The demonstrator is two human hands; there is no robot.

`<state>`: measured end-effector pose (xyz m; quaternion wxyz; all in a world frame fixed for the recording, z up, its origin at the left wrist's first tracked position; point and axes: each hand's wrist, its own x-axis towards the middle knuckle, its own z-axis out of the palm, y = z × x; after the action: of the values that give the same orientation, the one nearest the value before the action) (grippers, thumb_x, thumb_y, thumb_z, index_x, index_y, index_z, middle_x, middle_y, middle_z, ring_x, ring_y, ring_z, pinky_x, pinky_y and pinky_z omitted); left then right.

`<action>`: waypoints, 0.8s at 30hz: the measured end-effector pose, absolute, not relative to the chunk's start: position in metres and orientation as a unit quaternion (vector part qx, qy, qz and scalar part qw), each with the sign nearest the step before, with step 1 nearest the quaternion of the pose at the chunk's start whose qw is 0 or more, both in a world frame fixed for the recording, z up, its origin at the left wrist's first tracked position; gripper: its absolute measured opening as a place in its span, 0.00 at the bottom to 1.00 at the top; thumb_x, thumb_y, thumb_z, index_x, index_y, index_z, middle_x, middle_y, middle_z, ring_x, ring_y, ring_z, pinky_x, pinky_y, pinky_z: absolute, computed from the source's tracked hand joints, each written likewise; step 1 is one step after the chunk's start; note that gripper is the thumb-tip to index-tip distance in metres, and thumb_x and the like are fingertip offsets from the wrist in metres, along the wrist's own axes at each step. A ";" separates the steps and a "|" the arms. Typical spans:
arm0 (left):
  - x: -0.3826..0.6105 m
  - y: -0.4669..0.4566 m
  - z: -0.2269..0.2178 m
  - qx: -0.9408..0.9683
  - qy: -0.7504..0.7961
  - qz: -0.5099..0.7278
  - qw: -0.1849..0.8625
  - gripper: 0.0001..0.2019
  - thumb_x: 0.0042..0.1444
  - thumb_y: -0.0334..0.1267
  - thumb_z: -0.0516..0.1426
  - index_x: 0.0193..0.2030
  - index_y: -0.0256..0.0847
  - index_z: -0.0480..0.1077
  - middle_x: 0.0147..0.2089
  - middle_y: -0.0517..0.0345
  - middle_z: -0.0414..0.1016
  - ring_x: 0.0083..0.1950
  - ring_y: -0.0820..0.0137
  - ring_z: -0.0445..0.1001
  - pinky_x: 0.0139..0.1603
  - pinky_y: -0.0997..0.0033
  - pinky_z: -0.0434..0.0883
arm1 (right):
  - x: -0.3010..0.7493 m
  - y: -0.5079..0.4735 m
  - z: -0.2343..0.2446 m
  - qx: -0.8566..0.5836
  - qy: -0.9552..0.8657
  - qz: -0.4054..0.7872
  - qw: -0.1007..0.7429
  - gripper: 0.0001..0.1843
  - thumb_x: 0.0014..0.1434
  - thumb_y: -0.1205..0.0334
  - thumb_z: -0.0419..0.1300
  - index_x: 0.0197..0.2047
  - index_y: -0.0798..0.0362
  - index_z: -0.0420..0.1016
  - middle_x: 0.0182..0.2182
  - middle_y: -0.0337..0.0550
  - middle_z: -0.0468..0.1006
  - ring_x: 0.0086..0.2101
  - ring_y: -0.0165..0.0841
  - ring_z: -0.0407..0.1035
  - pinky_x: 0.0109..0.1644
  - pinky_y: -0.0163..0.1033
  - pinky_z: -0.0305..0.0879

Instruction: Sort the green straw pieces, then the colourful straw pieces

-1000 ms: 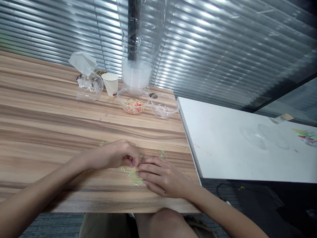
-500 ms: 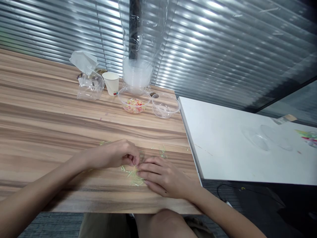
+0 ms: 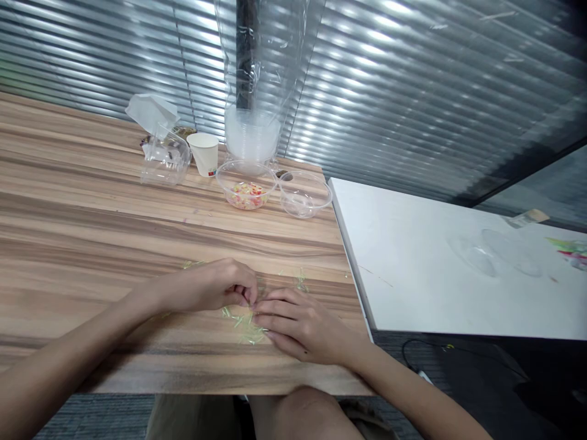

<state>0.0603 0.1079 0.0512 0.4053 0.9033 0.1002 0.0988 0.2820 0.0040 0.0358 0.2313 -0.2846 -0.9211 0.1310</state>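
My left hand (image 3: 215, 286) is curled over a scatter of small pale green plastic strips (image 3: 245, 327) near the front edge of the wooden table (image 3: 92, 226); its fingertips are pinched together, and what they hold is too small to make out. My right hand (image 3: 300, 324) lies beside it with the fingers stretched forward and pressed down on the same strips, fingertips meeting those of the left hand. More green strips (image 3: 301, 282) lie just beyond the right hand.
At the back of the table stand a clear bowl of coloured bits (image 3: 246, 186), an empty clear bowl (image 3: 305, 195), a white paper cup (image 3: 204, 154), an open clear box (image 3: 162, 156) and a bagged stack of bowls (image 3: 252, 131). A white table (image 3: 435, 263) adjoins on the right.
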 end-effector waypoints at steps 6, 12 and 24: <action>0.062 0.107 0.055 0.904 0.106 0.084 0.405 0.09 0.61 0.26 0.54 0.36 0.38 0.74 0.33 0.58 0.77 0.34 0.73 0.73 0.38 0.78 0.66 | 0.283 0.004 0.035 -0.292 -0.919 0.154 0.218 0.14 0.67 0.65 0.53 0.54 0.56 0.71 0.49 0.46 0.78 0.56 0.35 0.63 0.60 0.44 0.66; 0.061 0.107 0.052 0.904 0.101 0.088 0.406 0.09 0.61 0.27 0.54 0.36 0.39 0.74 0.34 0.59 0.77 0.34 0.73 0.73 0.38 0.78 0.67 | 0.284 0.004 0.035 -0.294 -0.917 0.164 0.217 0.14 0.67 0.65 0.53 0.54 0.56 0.71 0.50 0.46 0.78 0.57 0.35 0.63 0.61 0.44 0.65; 0.062 0.108 0.054 0.902 0.096 0.087 0.412 0.09 0.62 0.27 0.53 0.36 0.39 0.74 0.34 0.59 0.77 0.35 0.73 0.73 0.38 0.78 0.66 | 0.285 0.007 0.036 -0.291 -0.916 0.178 0.209 0.13 0.67 0.66 0.54 0.53 0.56 0.71 0.49 0.47 0.78 0.56 0.34 0.63 0.61 0.44 0.65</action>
<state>0.0617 0.1077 0.0535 0.4119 0.9020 0.0957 0.0866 0.2852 0.0068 0.0360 0.2091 -0.2910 -0.9164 0.1781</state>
